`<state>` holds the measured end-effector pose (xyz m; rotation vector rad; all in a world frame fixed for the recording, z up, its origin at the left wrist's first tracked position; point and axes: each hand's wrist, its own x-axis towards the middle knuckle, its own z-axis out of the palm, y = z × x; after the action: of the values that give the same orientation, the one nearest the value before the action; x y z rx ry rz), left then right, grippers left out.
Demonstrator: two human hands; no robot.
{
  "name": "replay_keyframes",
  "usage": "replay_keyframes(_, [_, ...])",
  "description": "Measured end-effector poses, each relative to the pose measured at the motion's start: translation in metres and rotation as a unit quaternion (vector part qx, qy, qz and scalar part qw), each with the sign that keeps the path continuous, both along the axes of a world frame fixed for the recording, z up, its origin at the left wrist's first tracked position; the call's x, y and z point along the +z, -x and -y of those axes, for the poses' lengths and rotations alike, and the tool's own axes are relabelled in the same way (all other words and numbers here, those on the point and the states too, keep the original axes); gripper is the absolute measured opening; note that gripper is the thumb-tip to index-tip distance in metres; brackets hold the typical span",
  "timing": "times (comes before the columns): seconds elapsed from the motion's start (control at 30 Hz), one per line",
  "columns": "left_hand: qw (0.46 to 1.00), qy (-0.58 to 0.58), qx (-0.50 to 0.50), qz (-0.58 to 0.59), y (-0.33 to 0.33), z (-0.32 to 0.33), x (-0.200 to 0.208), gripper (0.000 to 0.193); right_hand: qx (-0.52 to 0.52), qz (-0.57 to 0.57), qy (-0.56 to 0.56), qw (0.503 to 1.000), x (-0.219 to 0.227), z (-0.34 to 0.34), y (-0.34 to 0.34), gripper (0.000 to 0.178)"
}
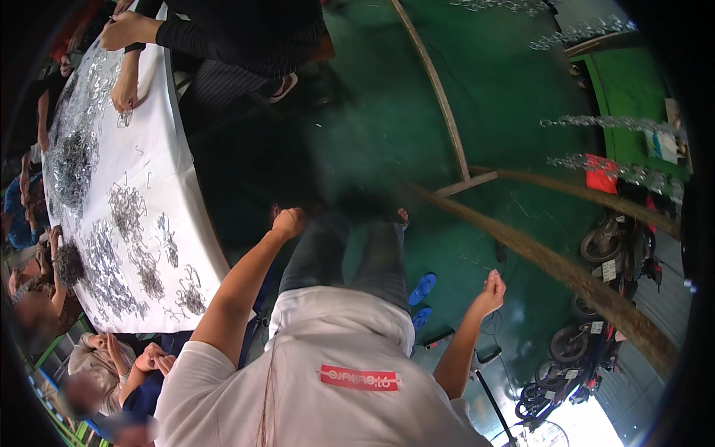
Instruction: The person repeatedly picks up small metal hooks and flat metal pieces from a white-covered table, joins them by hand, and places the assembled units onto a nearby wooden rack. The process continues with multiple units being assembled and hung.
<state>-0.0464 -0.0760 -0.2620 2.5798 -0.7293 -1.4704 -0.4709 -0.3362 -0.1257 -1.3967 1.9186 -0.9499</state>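
Observation:
My left hand is closed in front of my legs, to the right of a table under a white cover. Whatever its fingers may hold is hidden. Out to the right, above the green floor, my right hand has its fingertips pinched together; anything between them is too small to make out. Neither hand touches the table. Bent metal pieces, looking like small hooks, lie there in loose piles, one pile in the middle and another by the near corner.
Across the table's far end, a person in black handles metal pieces with their hands. Other people sit along its left side. Wooden beams cross the right. Blue slippers lie on the floor, and motorbikes stand beyond. Metal chains hang at upper right.

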Motion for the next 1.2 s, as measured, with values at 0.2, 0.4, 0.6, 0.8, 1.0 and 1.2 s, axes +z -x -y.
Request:
replay_keyframes(0.2, [0.998, 0.007, 0.017, 0.056, -0.065, 0.028, -0.088, 0.025, 0.075, 0.016, -0.017, 0.997, -0.062, -0.015, -0.057, 0.010])
replay_keyframes(0.4, [0.991, 0.081, 0.022, 0.109, -0.133, 0.068, -0.243, 0.023, 0.170, 0.014, -0.004, 0.985, -0.165, 0.012, -0.134, 0.007])
replay_keyframes(0.6, [0.980, 0.106, -0.009, 0.167, -0.194, 0.115, -0.420, 0.019, 0.244, -0.016, 0.046, 0.969, -0.278, 0.068, -0.216, 0.007])
replay_keyframes(0.8, [0.958, 0.170, -0.027, 0.230, -0.224, 0.163, -0.557, 0.020, 0.263, 0.014, 0.092, 0.960, -0.372, 0.119, -0.284, 0.012])
replay_keyframes(1.0, [0.939, 0.216, 0.012, 0.266, -0.227, 0.178, -0.626, 0.018, 0.313, 0.049, 0.113, 0.942, -0.397, 0.161, -0.329, 0.011])
replay_keyframes(1.2, [0.946, 0.112, -0.119, 0.281, -0.230, 0.184, -0.628, 0.020, 0.342, 0.087, 0.137, 0.925, -0.385, 0.177, -0.358, 0.019])
